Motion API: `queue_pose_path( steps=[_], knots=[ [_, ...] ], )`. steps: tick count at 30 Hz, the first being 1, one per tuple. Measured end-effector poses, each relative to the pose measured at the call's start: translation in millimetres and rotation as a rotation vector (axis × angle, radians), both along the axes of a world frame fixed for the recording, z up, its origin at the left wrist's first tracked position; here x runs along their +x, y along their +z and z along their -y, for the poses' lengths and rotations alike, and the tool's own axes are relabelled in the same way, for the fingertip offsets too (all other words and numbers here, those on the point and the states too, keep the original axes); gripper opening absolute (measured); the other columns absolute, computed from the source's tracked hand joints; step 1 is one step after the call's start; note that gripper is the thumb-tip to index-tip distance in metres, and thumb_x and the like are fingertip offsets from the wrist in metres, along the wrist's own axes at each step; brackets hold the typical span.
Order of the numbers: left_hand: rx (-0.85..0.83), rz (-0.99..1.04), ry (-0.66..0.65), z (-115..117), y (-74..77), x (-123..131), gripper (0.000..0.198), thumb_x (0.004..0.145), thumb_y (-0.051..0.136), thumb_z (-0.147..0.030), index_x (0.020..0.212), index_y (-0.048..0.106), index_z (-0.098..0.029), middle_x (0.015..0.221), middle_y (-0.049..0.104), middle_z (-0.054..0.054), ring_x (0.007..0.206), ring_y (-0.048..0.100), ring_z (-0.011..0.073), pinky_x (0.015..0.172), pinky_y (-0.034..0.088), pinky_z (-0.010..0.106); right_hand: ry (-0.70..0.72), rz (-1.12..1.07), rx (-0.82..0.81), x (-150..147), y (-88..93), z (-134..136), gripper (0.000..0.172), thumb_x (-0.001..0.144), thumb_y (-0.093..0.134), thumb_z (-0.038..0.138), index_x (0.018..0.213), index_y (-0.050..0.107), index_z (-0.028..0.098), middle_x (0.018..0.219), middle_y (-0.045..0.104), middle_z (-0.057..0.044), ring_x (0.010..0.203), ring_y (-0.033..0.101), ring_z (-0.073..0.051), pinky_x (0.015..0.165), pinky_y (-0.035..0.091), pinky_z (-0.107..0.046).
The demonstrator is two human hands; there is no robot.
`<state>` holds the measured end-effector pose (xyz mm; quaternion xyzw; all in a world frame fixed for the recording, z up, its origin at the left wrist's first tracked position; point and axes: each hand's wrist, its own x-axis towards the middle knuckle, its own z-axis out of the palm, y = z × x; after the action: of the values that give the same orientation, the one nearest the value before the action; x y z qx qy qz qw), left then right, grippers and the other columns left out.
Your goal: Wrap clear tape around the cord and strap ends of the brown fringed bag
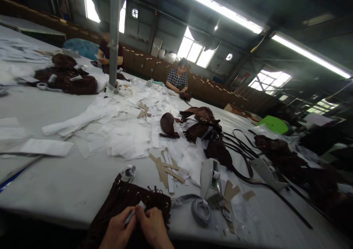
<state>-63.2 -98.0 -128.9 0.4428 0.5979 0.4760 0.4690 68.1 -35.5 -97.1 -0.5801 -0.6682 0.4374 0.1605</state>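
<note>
A dark brown fringed bag point(107, 209) with metal eyelets lies at the table's near edge, right in front of me. Over it, my left hand point(119, 227) pinches a small strip of white wrapping point(130, 216) between thumb and fingers. My right hand point(153, 225) meets it from the other side, its fingertips closed on the upper end of the same strip. What lies under the wrapping is hidden. A plastic-wrapped coiled strap point(201, 211) rests to the right of the bag, and another wrapped bit point(128, 172) sits at its upper left corner.
A tape dispenser point(211, 181) stands right of the hands, beside tan card strips point(165, 168). White paper sheets point(124, 140) cover the table's middle. More brown bags point(202, 122) and long straps point(270, 188) lie right. Beyond a metal post point(113, 39), two people work across the table.
</note>
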Motion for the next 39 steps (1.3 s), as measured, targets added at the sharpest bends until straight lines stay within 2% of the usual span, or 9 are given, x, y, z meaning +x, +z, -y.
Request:
queue_pose_path(
  steps=[7,10,15,18,21,26,31,35,39],
  knots=[
    [-0.236,0.59,-0.07,-9,32.8,0,0.038,0.079,0.063,-0.049,0.082,0.065,-0.011,0.062,0.062,0.003,0.046,0.053,0.0096,0.038,0.04,0.016,-0.047,-0.467,-0.23,3,-8.6,4,0.063,0.067,0.055,0.077,0.057,0.055,0.015,0.045,0.049,0.001,0.039,0.037,-0.007,0.039,0.024,-0.021],
    [-0.391,0.902,0.025,-11,33.1,-4,0.025,0.08,0.065,-0.035,0.08,0.063,-0.01,0.058,0.059,0.0,0.037,0.045,0.0033,0.031,0.028,0.01,-0.031,-0.513,-0.271,3,-6.9,5,0.056,0.069,0.059,0.071,0.065,0.055,0.015,0.049,0.052,0.003,0.038,0.035,-0.005,0.039,0.024,-0.019],
    [-0.606,1.288,0.032,-10,25.8,-8,0.019,0.089,0.052,-0.023,0.083,0.06,-0.007,0.06,0.06,0.002,0.036,0.047,0.0014,0.034,0.033,0.008,0.013,-0.588,-0.324,7,0.2,6,0.043,0.074,0.066,0.057,0.069,0.056,0.016,0.053,0.054,0.004,0.04,0.038,-0.005,0.039,0.027,-0.018],
    [-0.494,1.173,0.003,-10,25.0,-4,0.018,0.088,0.054,-0.027,0.081,0.057,-0.01,0.06,0.06,0.001,0.036,0.047,0.0017,0.035,0.034,0.009,0.015,-0.571,-0.306,11,-1.1,8,0.044,0.075,0.065,0.058,0.067,0.057,0.016,0.053,0.052,0.004,0.041,0.039,-0.005,0.04,0.028,-0.018],
    [-0.331,0.898,0.009,-11,27.3,0,0.026,0.083,0.061,-0.039,0.082,0.05,-0.015,0.058,0.061,0.0,0.035,0.048,0.0052,0.032,0.029,0.012,-0.037,-0.544,-0.283,12,-7.5,15,0.054,0.077,0.054,0.068,0.065,0.057,0.015,0.046,0.047,0.005,0.038,0.035,-0.005,0.039,0.025,-0.019],
    [-0.188,0.429,-0.015,-10,35.2,-3,0.037,0.081,0.057,-0.054,0.086,0.044,-0.019,0.052,0.054,-0.007,0.035,0.049,0.008,0.033,0.031,0.013,-0.096,-0.594,-0.329,0,-5.5,29,0.046,0.072,0.068,0.057,0.085,0.066,0.013,0.06,0.059,0.0,0.051,0.049,-0.011,0.047,0.036,-0.022],
    [-0.132,0.451,-0.073,-1,40.8,-14,0.052,0.075,0.067,-0.051,0.11,0.055,-0.015,0.069,0.063,-0.001,0.053,0.057,0.0108,0.05,0.046,0.021,-0.223,-0.638,-0.386,-13,5.9,31,0.041,0.07,0.071,0.051,0.084,0.067,0.013,0.057,0.055,0.002,0.047,0.041,-0.008,0.043,0.031,-0.02],
    [-0.148,0.468,0.107,9,35.1,-9,0.061,0.072,0.069,-0.052,0.117,0.055,-0.014,0.082,0.067,0.004,0.062,0.06,0.0147,0.057,0.049,0.025,-0.271,-0.637,-0.416,-18,7.5,32,0.042,0.068,0.071,0.05,0.086,0.064,0.013,0.052,0.047,0.006,0.041,0.031,-0.004,0.037,0.02,-0.017],
    [-0.104,0.41,0.188,13,30.0,0,0.047,0.078,0.062,-0.051,0.107,0.056,-0.015,0.073,0.065,0.002,0.062,0.061,0.0163,0.057,0.051,0.026,-0.289,-0.618,-0.481,-21,10.2,31,0.039,0.07,0.067,0.049,0.086,0.059,0.015,0.051,0.045,0.008,0.038,0.028,-0.003,0.034,0.016,-0.015]
  ],
)
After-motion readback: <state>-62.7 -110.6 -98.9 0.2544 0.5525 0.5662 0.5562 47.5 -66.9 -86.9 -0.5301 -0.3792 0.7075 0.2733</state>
